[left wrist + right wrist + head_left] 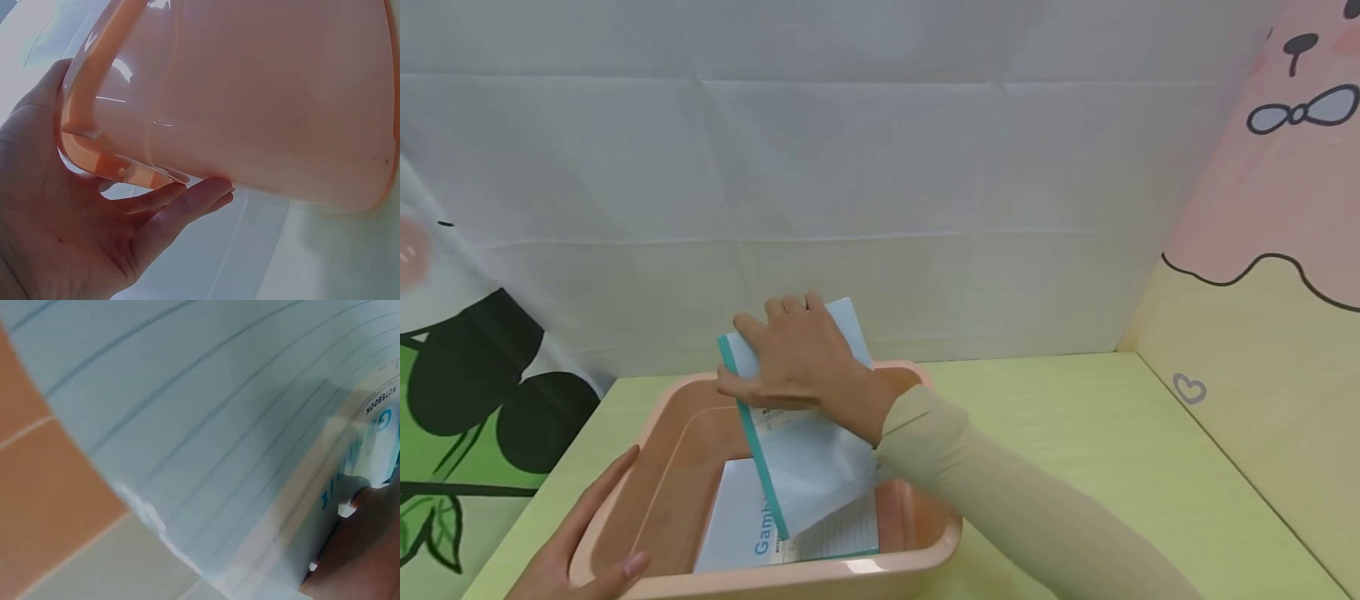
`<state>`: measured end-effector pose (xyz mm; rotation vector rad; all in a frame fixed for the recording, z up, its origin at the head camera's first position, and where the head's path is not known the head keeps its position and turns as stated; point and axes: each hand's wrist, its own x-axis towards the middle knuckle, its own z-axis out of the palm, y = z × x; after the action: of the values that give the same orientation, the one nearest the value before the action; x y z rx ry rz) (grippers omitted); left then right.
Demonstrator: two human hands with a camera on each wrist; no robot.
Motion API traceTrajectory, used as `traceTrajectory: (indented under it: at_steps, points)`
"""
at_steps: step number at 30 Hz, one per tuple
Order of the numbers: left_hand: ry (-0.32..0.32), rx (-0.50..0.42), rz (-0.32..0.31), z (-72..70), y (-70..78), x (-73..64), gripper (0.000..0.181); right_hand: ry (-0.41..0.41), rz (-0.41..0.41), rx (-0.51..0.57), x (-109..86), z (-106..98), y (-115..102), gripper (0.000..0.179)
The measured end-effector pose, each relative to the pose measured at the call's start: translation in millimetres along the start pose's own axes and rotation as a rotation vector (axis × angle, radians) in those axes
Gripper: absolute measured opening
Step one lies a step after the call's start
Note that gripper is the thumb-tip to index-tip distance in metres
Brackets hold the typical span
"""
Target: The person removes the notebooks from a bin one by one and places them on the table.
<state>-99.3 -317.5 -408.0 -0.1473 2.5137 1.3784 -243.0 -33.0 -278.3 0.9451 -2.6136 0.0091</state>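
Observation:
A peach plastic basin (820, 570) stands on the table. My left hand (583, 533) grips its near left corner; in the left wrist view, the fingers curl at the rim (94, 164). Over the basin, my right hand (797, 350) holds a pale notebook (827, 467) with a teal spine, tilted, its lower corner inside the basin. Another notebook (726, 508), pale blue with blue lettering, lies on the basin floor, partly covered by the held one. Close up in the right wrist view, the right fingers (369, 531) are at the edge of a ruled notebook cover (187, 425).
The light green tabletop (1037, 433) extends right of the basin. White cloth (865, 167) hangs behind it. A cream and pink printed panel (1262, 350) borders the right side, and a printed sheet with dark shapes (471, 367) the left.

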Motion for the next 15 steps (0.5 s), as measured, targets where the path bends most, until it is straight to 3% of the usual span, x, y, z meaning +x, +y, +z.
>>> traceTrajectory:
  at_steps: [11, 15]
  points:
    - [-0.004, -0.005, 0.008, 0.3, -1.8, 0.1, 0.097, 0.039, 0.128, 0.024, 7.4, -39, 38, 0.047]
    - [-0.002, -0.01, 0.001, 0.4, -0.1, -1.4, 0.096, 0.012, 0.16, 0.045, 7.0, -53, 52, 0.049]
